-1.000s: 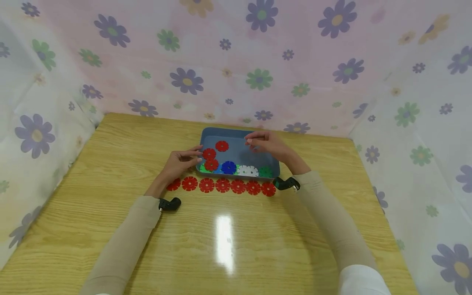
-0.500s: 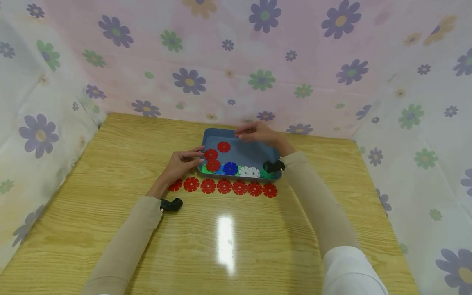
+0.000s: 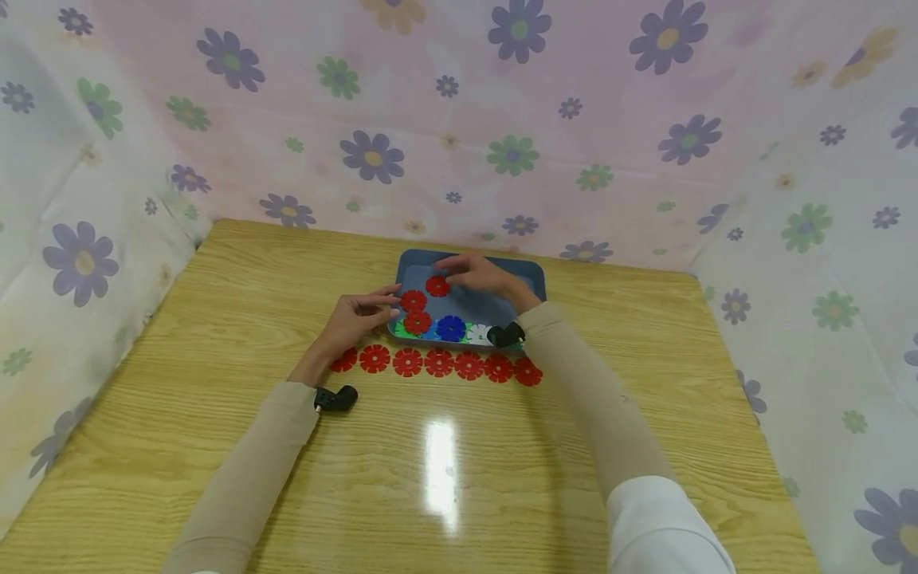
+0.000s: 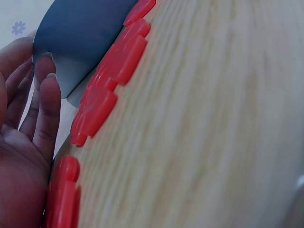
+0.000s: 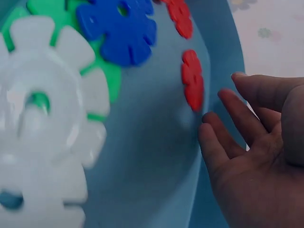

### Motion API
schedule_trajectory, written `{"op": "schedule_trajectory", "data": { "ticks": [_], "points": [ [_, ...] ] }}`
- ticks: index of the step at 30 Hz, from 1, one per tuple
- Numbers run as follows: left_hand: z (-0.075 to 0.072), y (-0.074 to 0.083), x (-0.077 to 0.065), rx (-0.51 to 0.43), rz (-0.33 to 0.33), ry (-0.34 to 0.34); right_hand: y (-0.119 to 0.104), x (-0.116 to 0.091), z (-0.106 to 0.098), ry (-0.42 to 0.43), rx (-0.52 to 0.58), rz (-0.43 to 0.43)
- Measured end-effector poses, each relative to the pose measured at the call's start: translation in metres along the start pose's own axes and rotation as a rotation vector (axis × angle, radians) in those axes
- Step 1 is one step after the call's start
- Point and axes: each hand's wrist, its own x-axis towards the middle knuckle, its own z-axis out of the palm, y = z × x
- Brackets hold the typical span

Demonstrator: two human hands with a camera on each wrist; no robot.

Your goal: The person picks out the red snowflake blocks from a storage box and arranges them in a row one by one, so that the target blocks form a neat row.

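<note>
A blue-grey tray [image 3: 531, 267] stands on the table, with notched plastic snowflake discs inside. My left hand [image 3: 351, 320] is at its left end, and in the left wrist view its loosely bent fingertips touch the tray wall [image 4: 83, 42]. Over the tray, my right hand [image 3: 479, 275] reaches toward a red snowflake disc [image 3: 438, 286]. In the right wrist view that red disc [image 5: 192, 80] lies just beyond the spread fingertips, with nothing held. Two more red discs [image 3: 413, 301] lie at the tray's left, by a blue disc [image 3: 451, 328] and a white disc [image 3: 478, 333].
A row of several red discs [image 3: 439, 363] lies on the wooden table [image 3: 344, 486] along the tray's front. Flower-patterned cloth [image 3: 445, 119] hangs behind and at both sides. The right forearm covers the tray's front right corner.
My right hand has moved left across the tray, rising then lowering toward the single red disc. The left hand has stayed at the tray's left end. The view has shifted slightly.
</note>
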Motion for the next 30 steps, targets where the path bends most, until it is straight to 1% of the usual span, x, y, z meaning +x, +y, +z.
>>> {"op": "schedule_trajectory", "data": {
  "ticks": [3, 6, 13, 17, 21, 26, 30],
  "points": [
    [0.000, 0.001, 0.000, 0.013, -0.001, 0.002, -0.002, 0.004, 0.006, -0.024, -0.024, 0.011],
    [0.000, 0.002, 0.000, 0.023, 0.000, 0.001, -0.003, 0.005, 0.010, -0.021, -0.025, 0.025],
    [0.000, 0.001, 0.000, 0.007, -0.010, -0.001, -0.001, 0.001, 0.010, -0.044, -0.026, 0.055],
    [0.001, 0.002, 0.000, 0.007, -0.018, -0.001, -0.001, -0.001, 0.010, -0.051, -0.051, 0.065],
    [0.001, 0.003, 0.001, 0.017, -0.019, -0.002, -0.002, -0.002, 0.012, -0.054, -0.103, 0.076],
    [0.000, 0.003, 0.001, 0.024, -0.014, 0.006, -0.004, 0.000, 0.015, -0.057, -0.172, 0.063],
    [0.002, 0.003, 0.000, 0.023, -0.011, 0.004, -0.004, -0.001, 0.015, -0.054, -0.195, 0.061]
  ]
}}
